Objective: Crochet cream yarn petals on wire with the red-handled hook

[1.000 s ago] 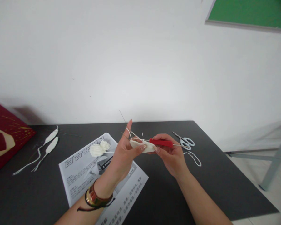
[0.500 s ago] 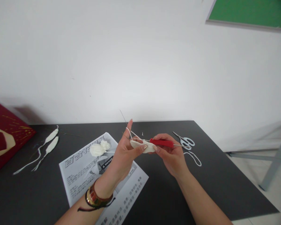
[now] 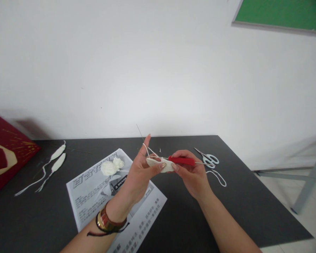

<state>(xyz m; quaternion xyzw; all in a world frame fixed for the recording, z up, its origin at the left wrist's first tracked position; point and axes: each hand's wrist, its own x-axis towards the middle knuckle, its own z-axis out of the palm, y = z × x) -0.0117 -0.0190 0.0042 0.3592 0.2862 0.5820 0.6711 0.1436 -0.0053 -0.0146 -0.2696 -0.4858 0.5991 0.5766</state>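
Observation:
My left hand pinches a small white crocheted piece between thumb and fingers, with white yarn looped over the raised index finger. My right hand grips a crochet hook with a red handle, its metal tip pointing left into the white piece. Both hands hover above a dark table, over a printed instruction sheet.
A white crocheted flower lies on the sheet. Two white crocheted petals with yarn tails rest at the left. Scissors and a loose yarn loop lie to the right. A red box sits at the far left.

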